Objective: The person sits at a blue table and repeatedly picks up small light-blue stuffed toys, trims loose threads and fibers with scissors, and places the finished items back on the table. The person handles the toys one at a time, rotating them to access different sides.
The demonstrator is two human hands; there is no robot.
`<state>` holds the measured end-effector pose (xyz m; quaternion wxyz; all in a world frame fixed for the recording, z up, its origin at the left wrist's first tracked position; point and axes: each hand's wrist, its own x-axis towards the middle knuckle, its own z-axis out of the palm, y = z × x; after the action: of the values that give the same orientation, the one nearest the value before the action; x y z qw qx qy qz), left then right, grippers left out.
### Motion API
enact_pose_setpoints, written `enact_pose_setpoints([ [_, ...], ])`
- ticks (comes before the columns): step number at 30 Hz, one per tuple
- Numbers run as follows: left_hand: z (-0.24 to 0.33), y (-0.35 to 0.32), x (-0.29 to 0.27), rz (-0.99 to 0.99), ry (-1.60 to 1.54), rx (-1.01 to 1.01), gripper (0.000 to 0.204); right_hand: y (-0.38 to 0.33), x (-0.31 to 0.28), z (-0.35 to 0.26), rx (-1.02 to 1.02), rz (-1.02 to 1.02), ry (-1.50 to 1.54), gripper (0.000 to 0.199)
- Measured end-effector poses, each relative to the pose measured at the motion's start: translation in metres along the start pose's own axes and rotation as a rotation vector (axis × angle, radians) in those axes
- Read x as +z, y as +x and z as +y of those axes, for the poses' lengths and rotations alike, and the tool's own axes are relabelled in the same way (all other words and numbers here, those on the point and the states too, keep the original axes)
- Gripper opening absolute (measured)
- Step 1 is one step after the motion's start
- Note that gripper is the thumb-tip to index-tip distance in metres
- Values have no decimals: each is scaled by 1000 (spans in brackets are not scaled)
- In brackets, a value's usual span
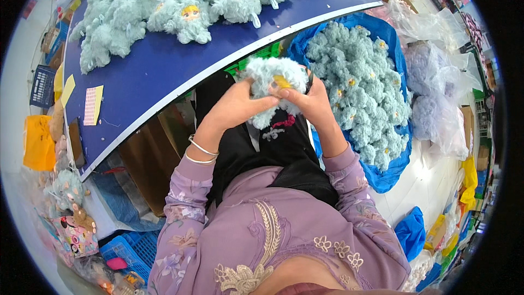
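Note:
Above my lap I hold a fluffy pale-blue plush doll (278, 74) with a yellow-haired doll face. My left hand (240, 102) grips its left side, thumb pressed near the face. From the other side my right hand (312, 98) is closed on it, its thumb also beside the face. A dark strip shows by the right fingers; I cannot make out what it is. Fingers behind the fur are hidden. Dark red and grey scraps (281, 124) lie on my black apron (262, 155) under the doll.
A blue table (142, 84) with a white edge bears a heap of similar plush dolls (191, 16) and sticker sheets (93, 105). At my right stands a blue bag (390, 177) full of more dolls (357, 93). Clear plastic bags (436, 93) lie beyond; a blue crate (134, 251) sits lower left.

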<state>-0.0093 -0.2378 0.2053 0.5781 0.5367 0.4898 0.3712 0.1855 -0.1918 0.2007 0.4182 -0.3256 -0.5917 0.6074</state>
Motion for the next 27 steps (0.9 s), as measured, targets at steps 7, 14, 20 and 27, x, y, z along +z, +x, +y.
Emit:
enact_pose_setpoints([
  [7,-8,1,15,-27,-128,-25,44,3,2,-14,5,123,-452,50],
  [14,-11,-8,38,46,-90,151,29,5,-6,-3,204,55,-215,39],
  [20,-11,-15,39,50,133,317,31,5,-12,12,457,-127,283,33],
  [27,41,-1,-39,290,445,253,22,6,-125,47,114,475,12,44],
])
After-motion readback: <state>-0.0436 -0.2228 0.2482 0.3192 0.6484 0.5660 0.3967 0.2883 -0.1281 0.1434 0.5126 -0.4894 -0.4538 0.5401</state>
